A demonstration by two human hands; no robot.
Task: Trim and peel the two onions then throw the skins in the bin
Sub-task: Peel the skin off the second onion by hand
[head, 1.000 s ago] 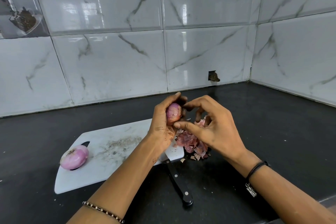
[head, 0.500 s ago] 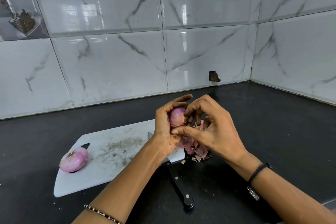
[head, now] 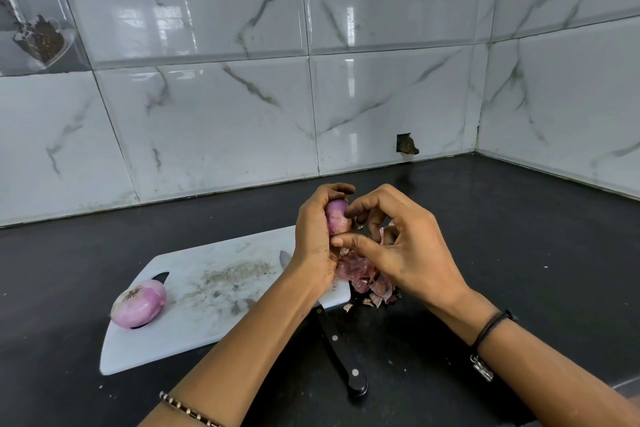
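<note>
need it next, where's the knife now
Head view, centre: the knife lies handle on the black counter, blade across the right end of the cutting board, beside the onion skins.

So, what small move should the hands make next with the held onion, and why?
Probably the right hand should peel the skin its fingers pinch on the onion, which the left hand grips, and drop it on the skin pile below: a darker patch shows on it.

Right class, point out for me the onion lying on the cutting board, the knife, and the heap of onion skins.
onion on the board (head: 138,303): head view, middle of its pink flank.
knife (head: 344,355): head view, black riveted handle lying on the counter.
onion skins (head: 362,280): head view, middle of the heap by the board's right end.
</note>
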